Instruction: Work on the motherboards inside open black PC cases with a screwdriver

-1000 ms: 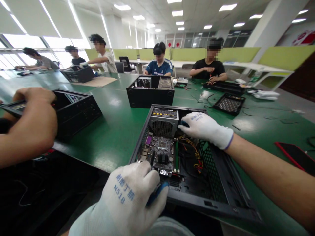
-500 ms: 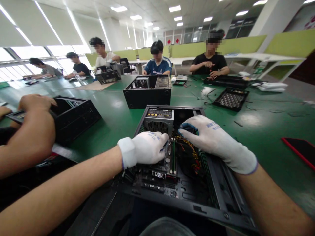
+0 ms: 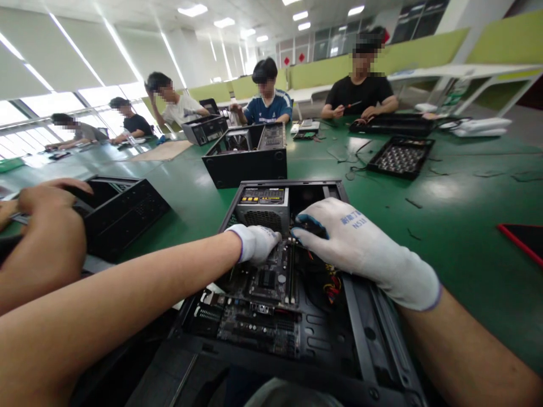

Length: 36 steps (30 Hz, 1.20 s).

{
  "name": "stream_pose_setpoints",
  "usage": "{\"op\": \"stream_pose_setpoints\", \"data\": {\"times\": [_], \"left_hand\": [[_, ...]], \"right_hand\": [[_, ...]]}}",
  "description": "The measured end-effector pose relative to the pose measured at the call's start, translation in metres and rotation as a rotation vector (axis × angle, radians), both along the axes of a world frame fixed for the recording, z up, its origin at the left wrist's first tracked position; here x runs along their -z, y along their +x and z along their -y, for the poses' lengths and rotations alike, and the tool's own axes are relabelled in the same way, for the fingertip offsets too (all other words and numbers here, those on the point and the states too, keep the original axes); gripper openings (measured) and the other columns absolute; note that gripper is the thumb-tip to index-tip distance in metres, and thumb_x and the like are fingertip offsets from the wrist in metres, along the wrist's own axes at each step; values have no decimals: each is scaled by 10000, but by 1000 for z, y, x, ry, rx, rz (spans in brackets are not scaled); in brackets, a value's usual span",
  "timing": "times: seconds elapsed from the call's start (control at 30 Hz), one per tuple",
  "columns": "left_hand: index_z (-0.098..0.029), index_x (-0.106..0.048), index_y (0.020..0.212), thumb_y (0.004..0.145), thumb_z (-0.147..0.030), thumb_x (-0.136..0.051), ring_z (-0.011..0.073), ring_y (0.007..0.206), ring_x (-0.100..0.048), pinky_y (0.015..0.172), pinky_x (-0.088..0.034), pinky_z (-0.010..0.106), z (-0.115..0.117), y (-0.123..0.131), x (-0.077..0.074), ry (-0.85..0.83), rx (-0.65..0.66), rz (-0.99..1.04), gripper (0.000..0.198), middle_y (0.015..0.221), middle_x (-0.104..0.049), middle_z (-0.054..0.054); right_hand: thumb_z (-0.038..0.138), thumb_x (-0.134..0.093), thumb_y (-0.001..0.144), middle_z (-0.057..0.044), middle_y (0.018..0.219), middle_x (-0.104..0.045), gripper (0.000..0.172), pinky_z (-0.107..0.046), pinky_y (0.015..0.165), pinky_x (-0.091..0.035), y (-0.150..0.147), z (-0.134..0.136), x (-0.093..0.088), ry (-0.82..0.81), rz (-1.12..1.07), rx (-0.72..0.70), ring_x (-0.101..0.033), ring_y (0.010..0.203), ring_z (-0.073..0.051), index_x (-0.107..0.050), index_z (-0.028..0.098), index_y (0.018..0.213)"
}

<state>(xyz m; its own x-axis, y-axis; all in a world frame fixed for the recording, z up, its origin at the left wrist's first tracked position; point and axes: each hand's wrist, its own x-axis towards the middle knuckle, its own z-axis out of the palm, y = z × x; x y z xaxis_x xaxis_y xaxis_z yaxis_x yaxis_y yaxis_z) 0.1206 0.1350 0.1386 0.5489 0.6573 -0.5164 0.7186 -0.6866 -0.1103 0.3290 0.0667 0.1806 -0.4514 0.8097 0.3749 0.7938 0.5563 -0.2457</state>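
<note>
An open black computer case (image 3: 373,316) lies on the green table in front of me, with a motherboard (image 3: 263,288) and a grey power supply (image 3: 263,206) inside. My left hand (image 3: 254,243), in a white glove, reaches deep into the case beside the power supply, fingers curled and partly hidden. My right hand (image 3: 352,237), also gloved, rests over the bundle of coloured cables (image 3: 331,282), its fingertips curled down near the power supply. What either hand grips is hidden.
A neighbour's bare hand (image 3: 46,226) works on another black case (image 3: 123,206) at my left. A third case (image 3: 246,158) stands behind mine. A black perforated tray (image 3: 399,158) and a red-edged panel (image 3: 521,240) lie to the right. Several people sit across the table.
My left hand moved from the case's near edge deep inside, up to the power supply. My right hand stayed over the cables. The view tilted down and closer.
</note>
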Motion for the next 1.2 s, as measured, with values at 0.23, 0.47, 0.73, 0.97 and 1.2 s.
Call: {"op": "stream_pose_setpoints", "data": {"times": [0.23,0.47,0.73,0.97,1.2], "left_hand": [[-133,-611,1368,751,-224,-774,353,1177,-706,987,-581,421,-4,0,2,37,-34,-21,645,1365,-662,215],[-155,-681,1280,781,-241,-772,306,1188,-709,1034,-557,370,-9,5,0,21,-40,-59,515,1301,-737,156],[-144,-732,1229,813,-226,-756,290,1177,-718,1050,-547,332,-13,10,1,23,-2,-50,425,1253,-760,150],[-147,-747,1186,831,-260,-773,306,1174,-716,1042,-551,347,-13,13,1,6,23,-67,374,1255,-754,150],[-179,-734,1212,838,-267,-769,292,1183,-709,1031,-547,328,-15,12,3,-3,37,-38,386,1277,-747,127]], "right_hand": [[477,-562,1019,-143,1115,-734,385,-403,972,-472,2,0,4,19,1,-14,-644,1065,-291,-725,146,1130],[496,-559,1026,-142,1117,-732,428,-393,967,-469,3,-1,6,31,19,-17,-646,1062,-287,-723,129,1172],[490,-558,1027,-144,1116,-743,419,-388,946,-470,2,1,3,29,23,-17,-654,1045,-283,-732,133,1164],[492,-570,1023,-154,1099,-736,425,-423,947,-484,4,0,7,65,23,-31,-651,1039,-301,-731,119,1146],[492,-573,1020,-144,1084,-738,411,-428,938,-491,3,-1,7,75,27,-40,-656,1029,-303,-732,128,1130]]}}
